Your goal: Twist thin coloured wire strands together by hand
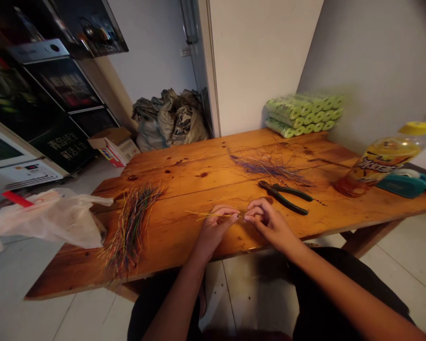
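Near the table's front edge, my left hand (220,221) is closed in a pinch on a thin yellow wire (198,215), whose loose ends stick out to the left. My right hand (264,218) is also pinched, its fingertips close to the left ones at the wire's other end. What lies between the right fingertips is too small to see fully, but the wire seems to run into them. Just beyond my right hand lie dark-handled pliers (287,195). A bundle of multicoloured wires (133,227) rests to the left, and a looser pile of blue and brown wires (266,166) lies farther back.
A drink bottle (376,163) with a yellow cap stands at right, beside a teal container (404,183). Green-wrapped rolls (303,113) are stacked at the wooden table's (184,189) back edge. A white plastic bag (57,215) sits at left. Sacks (173,118) and a cardboard box (115,144) stand behind.
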{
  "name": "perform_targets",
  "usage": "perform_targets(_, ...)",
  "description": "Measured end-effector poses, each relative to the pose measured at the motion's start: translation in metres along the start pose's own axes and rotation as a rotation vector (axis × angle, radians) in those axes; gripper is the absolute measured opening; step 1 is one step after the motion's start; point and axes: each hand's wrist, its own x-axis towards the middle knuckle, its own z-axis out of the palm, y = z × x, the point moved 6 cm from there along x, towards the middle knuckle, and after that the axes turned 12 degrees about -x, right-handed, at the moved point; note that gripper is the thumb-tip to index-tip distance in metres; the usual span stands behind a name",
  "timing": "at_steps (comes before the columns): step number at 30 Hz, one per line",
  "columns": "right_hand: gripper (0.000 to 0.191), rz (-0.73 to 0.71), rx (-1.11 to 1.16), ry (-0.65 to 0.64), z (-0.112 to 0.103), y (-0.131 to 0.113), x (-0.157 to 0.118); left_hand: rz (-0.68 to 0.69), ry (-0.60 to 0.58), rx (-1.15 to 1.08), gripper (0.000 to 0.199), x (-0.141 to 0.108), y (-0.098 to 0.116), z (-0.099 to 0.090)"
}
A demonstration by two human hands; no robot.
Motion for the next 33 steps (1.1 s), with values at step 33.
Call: perform_targets(33, 0.019, 0.433, 0.815, -0.332, 0.025, 0.006, -0.008, 0.086, 0.024, -0.028, 0.004, 0.001, 0.014, 0.01)
